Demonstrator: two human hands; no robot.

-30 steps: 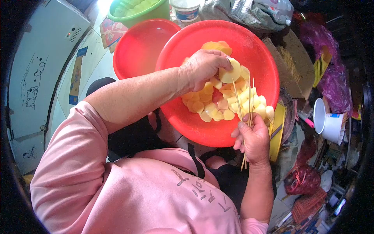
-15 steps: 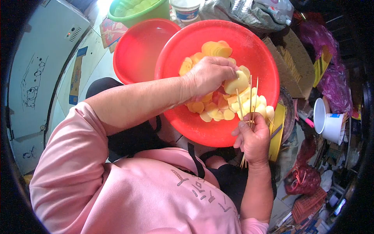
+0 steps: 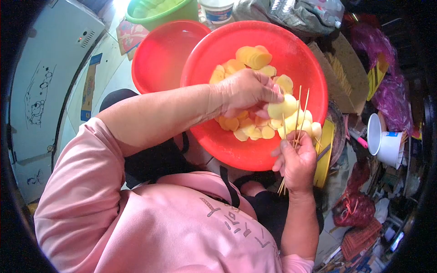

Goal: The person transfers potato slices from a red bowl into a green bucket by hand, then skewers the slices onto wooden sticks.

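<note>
My left hand (image 3: 250,93) pinches a pale potato slice (image 3: 283,107) over the right side of a big red basin (image 3: 255,159). In my right hand (image 3: 297,159) are several thin bamboo skewers (image 3: 298,109), fanned out with their points upward and their other ends showing below my palm. One skewer's point meets the lower edge of the held slice. More potato slices (image 3: 248,128) lie in the basin, some in a fanned stack (image 3: 253,57) near the far side. Other slices crowd just above my right fingers, partly behind the skewers.
A second red basin (image 3: 159,59) stands at the left, with a green tub (image 3: 159,18) and a white bucket (image 3: 217,12) beyond. Right of me are a cardboard box (image 3: 343,77), a white tub (image 3: 390,150), a yellow object (image 3: 324,157) and a red net bag (image 3: 355,209).
My left hand has moved a little right and down with the slice, closer to my right hand. The skewers have shifted slightly right at their points.
</note>
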